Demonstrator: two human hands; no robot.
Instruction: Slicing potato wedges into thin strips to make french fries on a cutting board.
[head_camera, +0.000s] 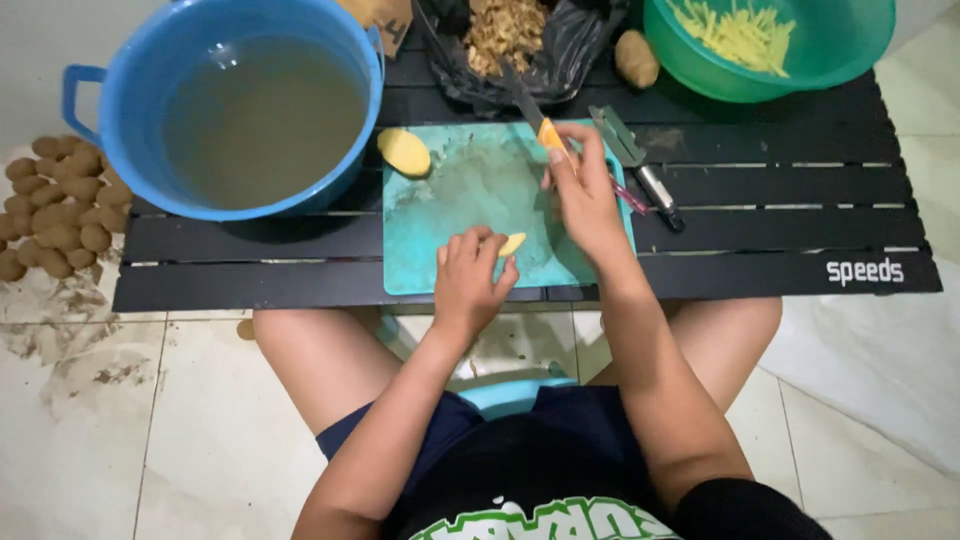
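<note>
Your low black slatted table (780, 215) carries a teal cutting board (470, 195), blue tub (250, 100) and green bowl (770, 45). A peeler (635, 165) lies beside the board.

Glossy plastic tub (110, 90), scuffed matt cutting board (470, 190)

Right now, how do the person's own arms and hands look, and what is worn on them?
Both forearms are bare, with no gloves, rings, watch or bracelet visible on the left hand or the right hand. A black short sleeve shows at the right upper arm. The left sleeve is out of view.
</note>
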